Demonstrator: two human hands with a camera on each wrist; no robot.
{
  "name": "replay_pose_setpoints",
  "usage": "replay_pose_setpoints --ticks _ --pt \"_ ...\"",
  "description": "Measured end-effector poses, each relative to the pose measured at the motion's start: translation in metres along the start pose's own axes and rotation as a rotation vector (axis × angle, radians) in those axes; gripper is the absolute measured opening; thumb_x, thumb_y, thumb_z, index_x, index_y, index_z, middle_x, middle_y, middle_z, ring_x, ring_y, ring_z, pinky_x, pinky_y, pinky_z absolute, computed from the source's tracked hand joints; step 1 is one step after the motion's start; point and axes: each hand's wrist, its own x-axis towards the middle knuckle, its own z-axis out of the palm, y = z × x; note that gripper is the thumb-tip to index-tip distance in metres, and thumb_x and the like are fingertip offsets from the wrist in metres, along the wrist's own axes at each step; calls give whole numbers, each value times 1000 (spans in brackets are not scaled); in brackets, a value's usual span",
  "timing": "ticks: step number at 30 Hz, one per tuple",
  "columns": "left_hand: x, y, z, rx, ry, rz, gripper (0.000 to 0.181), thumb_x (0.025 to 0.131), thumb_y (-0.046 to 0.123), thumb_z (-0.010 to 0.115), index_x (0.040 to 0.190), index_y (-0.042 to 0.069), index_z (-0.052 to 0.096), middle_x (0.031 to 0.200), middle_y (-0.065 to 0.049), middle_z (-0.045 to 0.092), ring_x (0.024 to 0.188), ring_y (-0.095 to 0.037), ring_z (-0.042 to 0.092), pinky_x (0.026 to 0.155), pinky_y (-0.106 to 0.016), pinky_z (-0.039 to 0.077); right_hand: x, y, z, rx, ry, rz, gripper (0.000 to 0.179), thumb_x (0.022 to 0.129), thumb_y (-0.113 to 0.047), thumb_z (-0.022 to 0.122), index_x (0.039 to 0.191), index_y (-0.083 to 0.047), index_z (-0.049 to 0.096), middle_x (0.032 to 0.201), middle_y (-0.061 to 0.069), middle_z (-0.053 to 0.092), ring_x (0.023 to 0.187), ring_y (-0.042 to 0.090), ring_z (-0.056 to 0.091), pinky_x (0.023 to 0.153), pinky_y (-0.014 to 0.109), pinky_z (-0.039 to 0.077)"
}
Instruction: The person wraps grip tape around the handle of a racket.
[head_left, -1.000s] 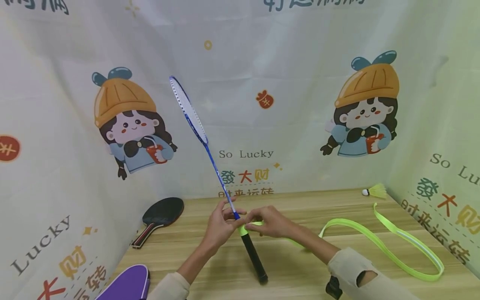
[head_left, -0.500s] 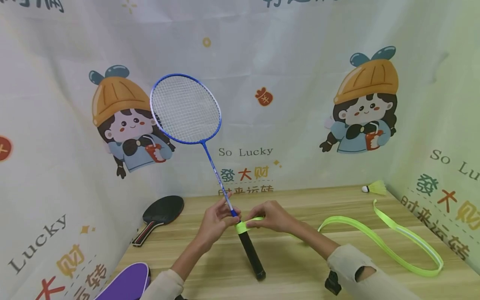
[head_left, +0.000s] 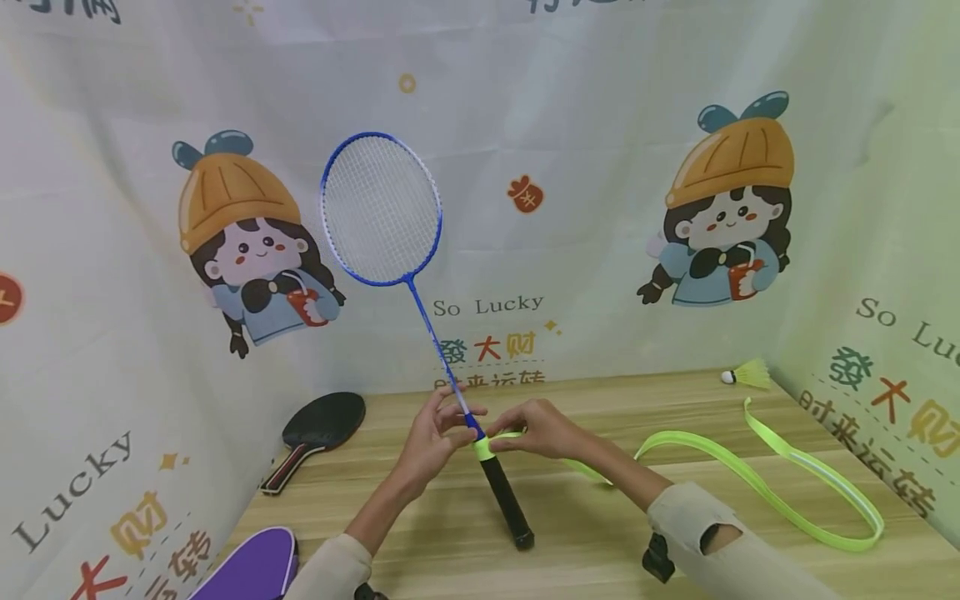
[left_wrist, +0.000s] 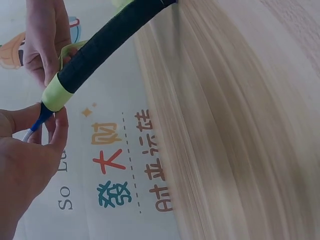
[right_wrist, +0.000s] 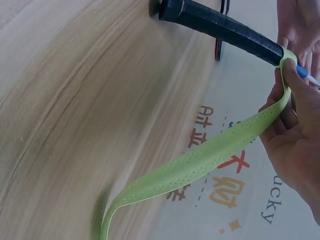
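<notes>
"What's being held?"
"The left hand point(head_left: 431, 442) is pinching a racket point(head_left: 382, 208) by its neck above the desk point(head_left: 600, 542); the right hand point(head_left: 543, 429) is pinching lime tape point(right_wrist: 200, 156) circling the handle."
"Farther out?"
"A shuttlecock point(head_left: 747, 374) is lying near the far right corner."

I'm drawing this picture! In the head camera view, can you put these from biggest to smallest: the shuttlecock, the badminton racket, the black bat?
1. Badminton racket
2. Black bat
3. Shuttlecock

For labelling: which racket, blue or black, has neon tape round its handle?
The blue badminton racket: neon tape circles the top of its handle. The black paddle has none visible.
</notes>
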Motion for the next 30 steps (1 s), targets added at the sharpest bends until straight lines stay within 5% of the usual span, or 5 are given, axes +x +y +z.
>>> replay_pose_setpoints --ticks 10,17,23,30 --pt "2 2 2 -27 21 27 75 88 -22 66 153 9 46 120 -19 69 115 -38 66 93 -31 57 4 -5 -7 -37 -57 -15 23 94 -23 79 108 -5 80 103 6 79 88 9 73 80 24 58" --pt "1 4 6 66 57 32 74 88 -17 67 154 9 45 120 -21 72 112 -40 68 91 -45 57 6 -6 -6 -65 -94 5 22 95 -24 79 106 -5 79 96 2 79 80 3 70 73 21 57" --pt "-2 5 15 84 129 4 50 92 -4 74 135 7 51 121 -20 72 99 -33 73 73 -41 63 6 -7 -4 -128 -66 -26 22 94 -25 80 102 -5 78 92 2 78 77 2 68 71 20 55" --pt "2 3 20 121 221 43 49 89 -3 79 131 3 54 114 -17 75 89 -28 76 70 -48 63 7 -8 -4 -155 -46 -36 24 93 -29 81 102 -7 79 90 1 78 74 1 67 67 19 54"
